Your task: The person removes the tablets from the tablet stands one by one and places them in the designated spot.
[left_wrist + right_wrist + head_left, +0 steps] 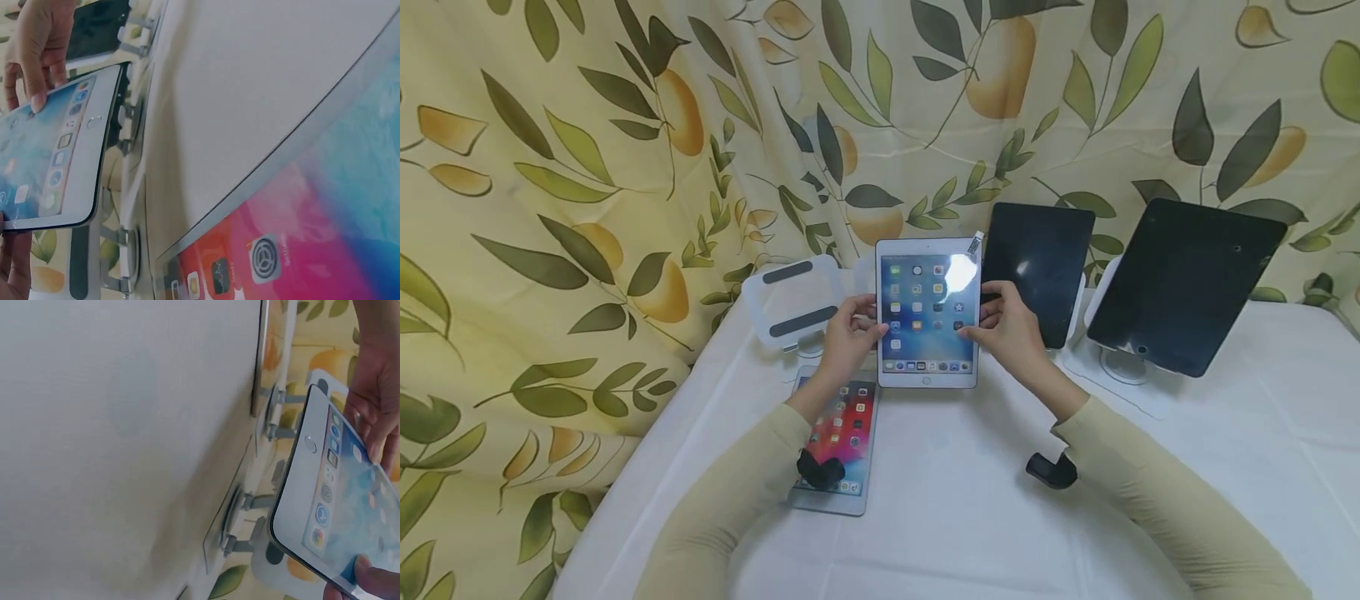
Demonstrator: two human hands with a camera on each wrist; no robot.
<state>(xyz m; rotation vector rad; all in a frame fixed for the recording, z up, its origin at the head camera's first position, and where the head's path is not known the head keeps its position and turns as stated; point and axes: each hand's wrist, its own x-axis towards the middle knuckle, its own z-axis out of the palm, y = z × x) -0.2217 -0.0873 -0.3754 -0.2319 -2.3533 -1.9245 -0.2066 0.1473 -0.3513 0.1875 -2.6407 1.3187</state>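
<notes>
A white tablet [928, 312] with a lit home screen stands upright above the table, held between both hands. My left hand [848, 336] grips its left edge, thumb on the screen. My right hand [1009, 327] grips its right edge, thumb near the icons. A small label sticks out at the tablet's top right corner. In the left wrist view the tablet [50, 150] shows with the right hand's fingers [37, 56] on it. The right wrist view shows the tablet [334, 494] and the left hand [375, 381] on its far edge.
A second lit tablet [842, 442] lies flat on the white table [970, 500] under my left forearm. An empty white stand [793, 302] sits behind it. Two dark tablets [1039, 268] [1183, 283] lean on stands at the back right. A leaf-patterned curtain [587, 208] hangs behind.
</notes>
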